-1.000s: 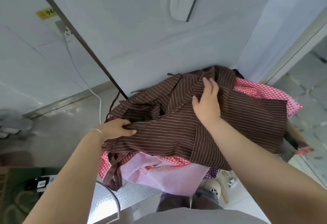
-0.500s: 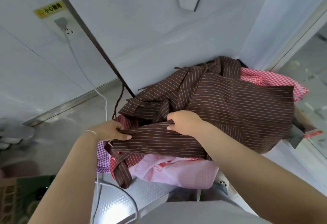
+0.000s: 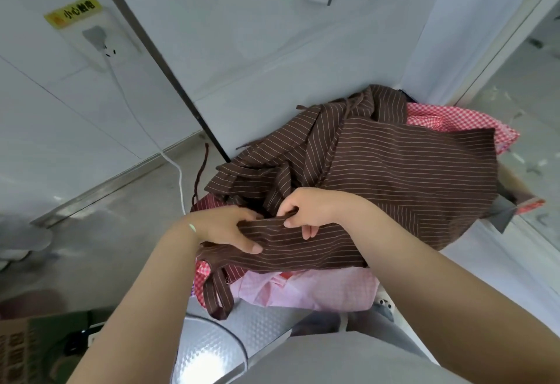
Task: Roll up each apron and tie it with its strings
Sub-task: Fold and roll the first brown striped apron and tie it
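A brown apron with thin white stripes (image 3: 403, 171) lies spread on top of a pile of other aprons. Its near edge is folded into a thick band. My left hand (image 3: 225, 227) grips the left end of that band, thumb on top. My right hand (image 3: 309, 209) grips the band just to the right, fingers curled over the fold. One brown strap (image 3: 216, 292) hangs down at the pile's front left. A thin brown string (image 3: 200, 171) trails off the left side.
Under the brown apron lie a pink apron (image 3: 306, 289) and red checked aprons (image 3: 454, 120). A white wall panel (image 3: 257, 50) stands right behind the pile. A white cable (image 3: 145, 129) runs from a wall socket (image 3: 97, 41) down the left. A metal surface (image 3: 212, 350) lies below.
My right hand came back from the far part of the brown apron to its near edge and closed on the fold. Both hands now sit close together on the band.
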### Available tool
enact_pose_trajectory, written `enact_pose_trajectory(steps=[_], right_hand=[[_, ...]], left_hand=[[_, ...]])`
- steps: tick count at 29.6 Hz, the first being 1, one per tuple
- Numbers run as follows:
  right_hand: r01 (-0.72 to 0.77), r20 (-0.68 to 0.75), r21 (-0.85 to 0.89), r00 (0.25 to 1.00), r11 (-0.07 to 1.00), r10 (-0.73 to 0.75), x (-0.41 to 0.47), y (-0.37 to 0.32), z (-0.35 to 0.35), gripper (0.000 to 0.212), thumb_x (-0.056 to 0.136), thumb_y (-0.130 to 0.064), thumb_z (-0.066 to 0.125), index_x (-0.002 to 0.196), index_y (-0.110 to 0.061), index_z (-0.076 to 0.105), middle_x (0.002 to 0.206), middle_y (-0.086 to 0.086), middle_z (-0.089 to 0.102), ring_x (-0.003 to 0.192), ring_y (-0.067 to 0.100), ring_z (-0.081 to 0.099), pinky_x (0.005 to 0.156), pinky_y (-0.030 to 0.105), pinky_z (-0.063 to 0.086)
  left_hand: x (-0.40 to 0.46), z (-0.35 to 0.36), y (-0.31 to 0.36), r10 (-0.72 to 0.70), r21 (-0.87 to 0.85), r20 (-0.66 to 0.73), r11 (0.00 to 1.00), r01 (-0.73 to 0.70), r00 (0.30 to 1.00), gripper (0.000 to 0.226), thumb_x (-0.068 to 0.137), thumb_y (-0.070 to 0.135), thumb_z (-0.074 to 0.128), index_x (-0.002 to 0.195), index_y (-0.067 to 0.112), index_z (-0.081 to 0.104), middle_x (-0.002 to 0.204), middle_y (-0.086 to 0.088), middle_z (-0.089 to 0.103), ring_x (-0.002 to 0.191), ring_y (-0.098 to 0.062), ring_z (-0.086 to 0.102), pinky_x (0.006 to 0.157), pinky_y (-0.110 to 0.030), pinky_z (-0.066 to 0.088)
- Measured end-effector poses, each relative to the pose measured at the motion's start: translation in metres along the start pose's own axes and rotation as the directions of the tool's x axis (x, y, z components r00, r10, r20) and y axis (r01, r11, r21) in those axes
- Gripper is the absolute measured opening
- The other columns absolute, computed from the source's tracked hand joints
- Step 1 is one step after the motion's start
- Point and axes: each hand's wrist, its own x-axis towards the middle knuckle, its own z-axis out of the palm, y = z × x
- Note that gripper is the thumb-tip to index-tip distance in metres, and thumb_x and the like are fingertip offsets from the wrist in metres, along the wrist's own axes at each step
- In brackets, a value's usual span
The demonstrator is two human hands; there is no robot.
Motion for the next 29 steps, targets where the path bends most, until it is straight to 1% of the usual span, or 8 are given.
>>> enact_pose_trajectory(steps=[2, 6, 9, 12, 17, 19, 23, 29], right_hand=[[-0.004, -0.014, -0.001, 1.000, 1.000, 0.004, -0.004, -0.002, 0.000, 0.020, 0.098, -0.012, 0.053, 0.114, -0.017, 0.064, 0.103, 0.002, 0.066, 0.064, 0.009, 0.067, 0.062, 0.022, 0.058], [-0.090, -0.191, -0.108, 0.979, 0.990, 0.068, -0.010, 0.001, 0.000, 0.019, 0.095, -0.031, 0.059, 0.112, -0.023, 0.058, 0.108, 0.001, 0.066, 0.061, 0.011, 0.065, 0.058, 0.024, 0.053], [-0.259, -0.422, -0.327, 0.900, 0.909, 0.105, -0.011, 0.009, 0.002, 0.048, 0.088, -0.056, 0.057, 0.124, -0.025, 0.054, 0.115, -0.001, 0.060, 0.090, 0.017, 0.062, 0.078, 0.034, 0.052], [-0.222, -0.421, -0.320, 0.904, 0.921, 0.072, -0.013, 0.015, 0.000, 0.048, 0.089, -0.060, 0.052, 0.124, -0.027, 0.056, 0.111, -0.003, 0.049, 0.096, 0.018, 0.056, 0.081, 0.035, 0.047], [-0.125, -0.225, -0.330, 0.973, 0.936, 0.051, -0.022, 0.016, -0.007, 0.031, 0.095, -0.035, 0.057, 0.123, -0.021, 0.062, 0.116, 0.000, 0.058, 0.081, 0.010, 0.054, 0.076, 0.025, 0.042], [-0.149, -0.206, -0.311, 0.975, 0.939, 0.086, -0.024, 0.015, -0.007, 0.029, 0.095, -0.025, 0.058, 0.124, -0.018, 0.061, 0.102, -0.002, 0.063, 0.071, 0.010, 0.060, 0.067, 0.021, 0.045], [-0.260, -0.278, -0.305, 0.945, 0.916, 0.175, -0.019, 0.019, -0.011, 0.032, 0.095, -0.018, 0.058, 0.127, -0.019, 0.057, 0.095, 0.002, 0.069, 0.071, 0.012, 0.067, 0.077, 0.027, 0.054], [-0.424, -0.450, -0.393, 0.862, 0.816, 0.231, -0.010, 0.032, -0.012, 0.043, 0.091, -0.002, 0.054, 0.130, -0.020, 0.057, 0.125, 0.007, 0.056, 0.103, 0.027, 0.060, 0.085, 0.035, 0.054]], left_hand=[[0.006, -0.001, 0.018, 0.064, -0.072, 0.042, 0.996, -0.061, 0.997, 0.032, 0.081, 0.044, 0.072, 0.111, 0.034, 0.067, 0.125, 0.020, 0.059, 0.106, -0.003, 0.061, 0.097, -0.022, 0.045], [0.019, 0.005, 0.031, 0.116, -0.349, 0.063, 0.933, -0.087, 0.991, 0.053, 0.062, 0.058, 0.079, 0.094, 0.016, 0.074, 0.096, -0.008, 0.073, 0.086, -0.021, 0.069, 0.087, -0.035, 0.054], [0.024, 0.013, 0.031, 0.121, -0.464, 0.039, 0.882, -0.089, 0.992, 0.070, 0.056, 0.056, 0.086, 0.100, 0.004, 0.072, 0.101, -0.019, 0.071, 0.090, -0.029, 0.067, 0.094, -0.045, 0.052], [0.024, 0.017, 0.032, 0.143, -0.562, 0.012, 0.819, -0.111, 0.990, 0.076, 0.057, 0.049, 0.088, 0.109, -0.002, 0.067, 0.110, -0.023, 0.067, 0.097, -0.033, 0.065, 0.098, -0.047, 0.049], [0.011, 0.009, 0.040, 0.127, -0.314, 0.150, 0.946, -0.075, 0.981, 0.052, 0.078, 0.049, 0.073, 0.111, 0.009, 0.069, 0.111, -0.012, 0.070, 0.100, -0.028, 0.068, 0.098, -0.040, 0.050], [0.004, 0.003, 0.043, 0.106, -0.234, 0.190, 0.970, -0.060, 0.976, 0.046, 0.081, 0.046, 0.069, 0.108, 0.009, 0.071, 0.107, -0.009, 0.072, 0.100, -0.024, 0.069, 0.098, -0.036, 0.051], [-0.010, -0.006, 0.040, 0.110, -0.236, 0.085, 0.968, -0.087, 0.990, 0.037, 0.077, 0.040, 0.071, 0.098, 0.010, 0.074, 0.101, -0.008, 0.073, 0.094, -0.023, 0.070, 0.091, -0.033, 0.054], [-0.033, -0.012, 0.025, 0.036, -0.079, -0.084, 0.996, -0.043, 0.996, 0.039, 0.073, 0.048, 0.072, 0.086, 0.011, 0.076, 0.089, -0.008, 0.073, 0.081, -0.020, 0.070, 0.079, -0.028, 0.058]])
